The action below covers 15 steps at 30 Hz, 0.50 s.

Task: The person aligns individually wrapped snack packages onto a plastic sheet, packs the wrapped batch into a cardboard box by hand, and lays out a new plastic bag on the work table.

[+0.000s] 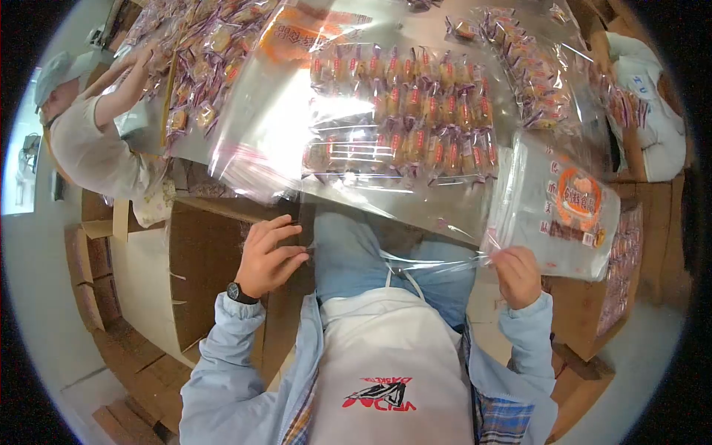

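A large clear plastic bag (415, 199) lies flat on the metal table, its mouth hanging over the front edge toward me. Inside it, several rows of small wrapped cakes (430, 107) with purple and red wrappers lie side by side. My left hand (273, 256), with a black watch at the wrist, is at the left side of the bag's mouth, fingers curled at the film's edge. My right hand (518, 276) pinches the right corner of the mouth. Between the hands the film stretches in a thin shiny band.
Printed clear bags (571, 208) are stacked at the right table edge; more bags (256, 159) lie left. Loose wrapped cakes (530, 70) heap at the back right and left. Cardboard boxes (208, 271) stand below. One person (104, 126) works at left, another (645, 104) at right.
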Motion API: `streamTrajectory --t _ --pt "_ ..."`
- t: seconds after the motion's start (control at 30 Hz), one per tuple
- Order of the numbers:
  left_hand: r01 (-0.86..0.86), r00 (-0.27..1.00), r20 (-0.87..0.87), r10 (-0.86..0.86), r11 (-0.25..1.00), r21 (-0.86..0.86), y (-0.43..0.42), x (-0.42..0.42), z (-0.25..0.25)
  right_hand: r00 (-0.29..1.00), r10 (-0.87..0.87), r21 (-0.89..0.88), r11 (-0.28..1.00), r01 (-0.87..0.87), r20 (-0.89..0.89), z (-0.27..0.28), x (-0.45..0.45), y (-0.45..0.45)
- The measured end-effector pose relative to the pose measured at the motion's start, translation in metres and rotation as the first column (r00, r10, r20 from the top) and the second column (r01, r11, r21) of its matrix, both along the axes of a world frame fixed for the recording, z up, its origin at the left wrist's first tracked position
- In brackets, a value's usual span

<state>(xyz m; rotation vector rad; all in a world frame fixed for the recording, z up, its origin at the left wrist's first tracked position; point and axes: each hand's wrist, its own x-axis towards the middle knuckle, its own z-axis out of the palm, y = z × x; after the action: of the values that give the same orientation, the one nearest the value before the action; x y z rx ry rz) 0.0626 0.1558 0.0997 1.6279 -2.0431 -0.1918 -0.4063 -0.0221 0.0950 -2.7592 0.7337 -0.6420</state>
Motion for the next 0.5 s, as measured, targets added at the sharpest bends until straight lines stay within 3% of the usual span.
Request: streamTrajectory --t 0.03,0.13,0.27,0.4,0.5 --pt "0.009 1.000 -0.012 -0.009 1.000 -0.001 0.000 0.001 0.000 0.993 -0.110 0.071 0.992 0.107 0.035 -0.001 -0.001 0.001" --pt "0.053 0.986 -0.162 -0.040 0.996 0.076 -0.005 -0.004 -0.004 0.994 -0.112 0.043 0.993 0.112 -0.020 0.001 -0.004 -0.008" --pt "0.153 0.982 0.055 -0.180 0.934 0.323 -0.007 -0.017 0.008 0.998 -0.065 -0.006 0.998 0.065 0.010 0.013 0.000 -0.016" --pt "0.234 0.851 0.422 -0.313 0.945 0.229 0.002 -0.001 0.005 0.993 -0.063 0.079 0.995 0.056 0.096 0.011 -0.006 -0.024" --pt "0.203 0.965 0.149 -0.216 0.974 0.099 0.001 0.006 0.004 0.977 -0.139 0.176 0.978 0.109 0.164 0.008 -0.006 -0.026"
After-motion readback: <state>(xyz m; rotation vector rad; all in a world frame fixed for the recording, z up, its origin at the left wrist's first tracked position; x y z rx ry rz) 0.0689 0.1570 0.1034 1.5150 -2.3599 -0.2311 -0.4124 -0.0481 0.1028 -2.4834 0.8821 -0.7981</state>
